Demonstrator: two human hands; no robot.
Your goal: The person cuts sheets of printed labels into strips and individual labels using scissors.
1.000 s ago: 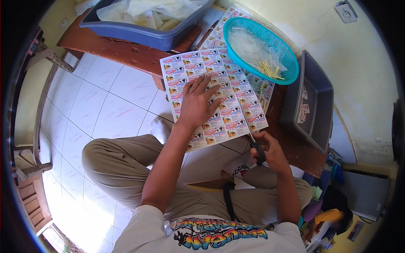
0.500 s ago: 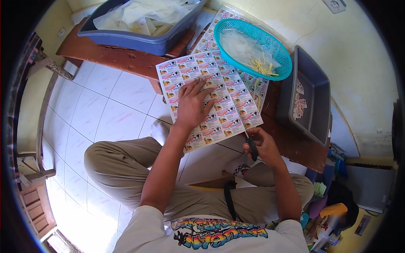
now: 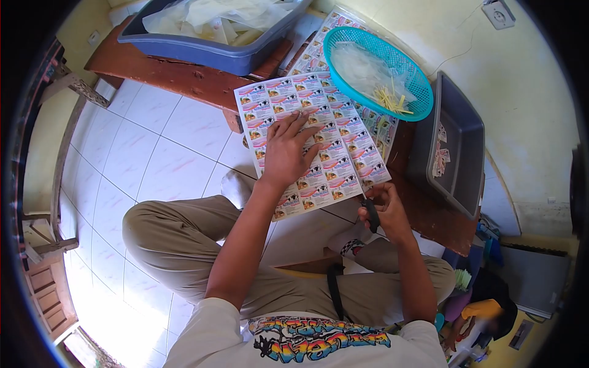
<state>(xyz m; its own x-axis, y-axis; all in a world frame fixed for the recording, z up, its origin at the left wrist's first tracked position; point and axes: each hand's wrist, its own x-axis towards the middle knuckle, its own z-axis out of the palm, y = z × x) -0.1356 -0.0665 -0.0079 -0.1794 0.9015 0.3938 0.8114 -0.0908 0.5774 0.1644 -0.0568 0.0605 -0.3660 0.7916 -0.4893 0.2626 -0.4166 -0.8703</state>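
Observation:
A large sheet of printed labels (image 3: 319, 175) lies partly over the wooden bench and reaches out above my lap. My left hand (image 3: 286, 150) rests flat on its middle with the fingers spread. At the sheet's lower right corner, my right hand (image 3: 385, 211) is closed around black-handled scissors (image 3: 371, 214). The scissor blades are at the sheet's lower edge, where a cut line runs up between the last column of labels and the rest. A turquoise basket (image 3: 423, 92) with clear plastic pieces and yellow strips overlaps the sheet's top right.
More label sheets (image 3: 316, 52) lie under the basket. A grey tray (image 3: 469, 147) with a few cut labels (image 3: 440, 161) stands at the right. A blue-grey tub (image 3: 239, 58) of plastic sheets is on the bench (image 3: 178, 76). Another person (image 3: 485, 310) is at the lower right.
The camera view has shifted slightly back and forth. My right hand and the scissors have moved a little at the sheet's lower edge. My left hand stays on the sheet.

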